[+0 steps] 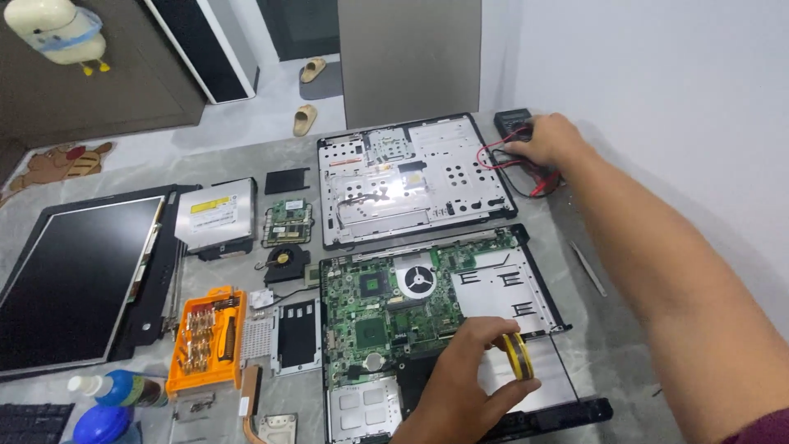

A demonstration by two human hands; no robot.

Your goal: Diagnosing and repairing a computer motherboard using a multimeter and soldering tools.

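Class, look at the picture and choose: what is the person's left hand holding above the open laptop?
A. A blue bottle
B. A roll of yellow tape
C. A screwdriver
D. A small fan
B. The left hand pinches a roll of yellow tape over the laptop base, while the right hand rests on the meter.

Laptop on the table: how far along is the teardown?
Done: screen panel, optical drive, fan and top cover lie separated. In hand: left hand holds a yellow tape roll over the base; right hand touches the multimeter. Left: the green motherboard sits in the base.
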